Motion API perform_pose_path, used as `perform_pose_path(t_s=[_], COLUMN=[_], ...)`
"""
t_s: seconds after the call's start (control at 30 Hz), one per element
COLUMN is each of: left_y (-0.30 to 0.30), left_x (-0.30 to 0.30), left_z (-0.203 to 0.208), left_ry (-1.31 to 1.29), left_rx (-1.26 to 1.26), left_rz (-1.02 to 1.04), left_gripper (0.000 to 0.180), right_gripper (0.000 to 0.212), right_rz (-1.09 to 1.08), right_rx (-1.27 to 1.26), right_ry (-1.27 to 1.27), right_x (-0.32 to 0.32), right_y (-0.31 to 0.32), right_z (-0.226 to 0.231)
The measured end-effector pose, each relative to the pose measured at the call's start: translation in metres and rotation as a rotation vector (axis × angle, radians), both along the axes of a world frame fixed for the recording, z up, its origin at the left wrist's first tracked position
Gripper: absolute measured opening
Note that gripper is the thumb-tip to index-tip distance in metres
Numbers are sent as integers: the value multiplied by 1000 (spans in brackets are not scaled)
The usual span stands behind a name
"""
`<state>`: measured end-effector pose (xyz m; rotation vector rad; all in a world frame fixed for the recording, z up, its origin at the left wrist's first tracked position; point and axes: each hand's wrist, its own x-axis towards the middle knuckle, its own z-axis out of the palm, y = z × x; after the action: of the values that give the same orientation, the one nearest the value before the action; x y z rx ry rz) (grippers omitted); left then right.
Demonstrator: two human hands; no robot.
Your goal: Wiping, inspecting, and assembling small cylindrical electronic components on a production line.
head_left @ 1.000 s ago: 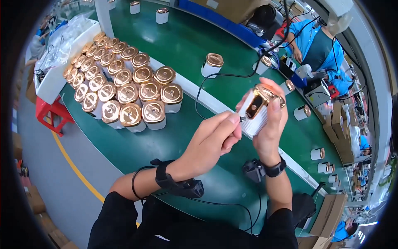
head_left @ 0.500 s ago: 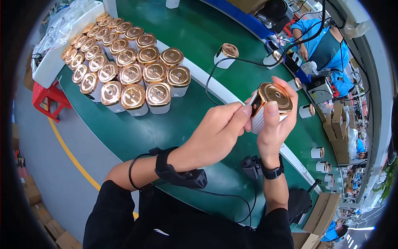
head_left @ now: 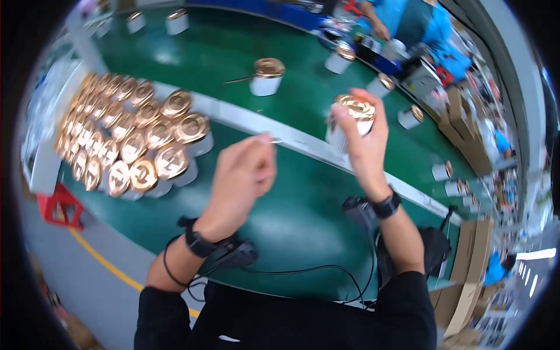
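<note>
- The right hand (head_left: 367, 131) holds a white can (head_left: 340, 139) with a shiny gold top (head_left: 357, 106), up in front of the person, where it overlaps the white rail (head_left: 291, 139) in view.
- The can's gold end points up and away from the person; its white end points down and somewhat to the left. The long axis, from gold end to white end, leans off upright.
- The right fingers curl around the far side and the thumb presses the near side, so the can is clasped between them.
- The left hand (head_left: 245, 175) is well apart from the can, fingers curled, thumb and forefinger pinching a small bright piece (head_left: 276, 140), too blurred to identify.
- Any writing on the held can is too blurred to read, and so are the markings on the gold tops of the packed cans (head_left: 131, 143) to the left.
- Beyond the rail, another can (head_left: 266, 86) stands upright, gold end up, on the green table (head_left: 221, 61).
</note>
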<state>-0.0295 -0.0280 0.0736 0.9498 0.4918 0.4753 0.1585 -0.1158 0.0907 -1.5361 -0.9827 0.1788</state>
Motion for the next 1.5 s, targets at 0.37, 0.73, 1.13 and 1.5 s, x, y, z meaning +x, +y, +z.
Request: perform_pose_path(t_s=[0.37,0.73,1.13,1.5], left_y=[5,0,-21,-18], left_x=[23,10,-2,5], left_z=[13,-3,19,14], left_ry=[116,-7,-132,-33], left_rx=[-6,-136,147,327], left_rz=[-139,-235,-47,8], left_gripper=[36,32,36,33], right_gripper=[68,52,56,49], right_rz=[-922,-486,298,362], right_rx=[-777,-109,144,113], right_ry=[-443,-23,231,380], right_x=[286,401,-18,-35], right_y=[-227,-159,-2,18], right_z=[-53,-126,24,3])
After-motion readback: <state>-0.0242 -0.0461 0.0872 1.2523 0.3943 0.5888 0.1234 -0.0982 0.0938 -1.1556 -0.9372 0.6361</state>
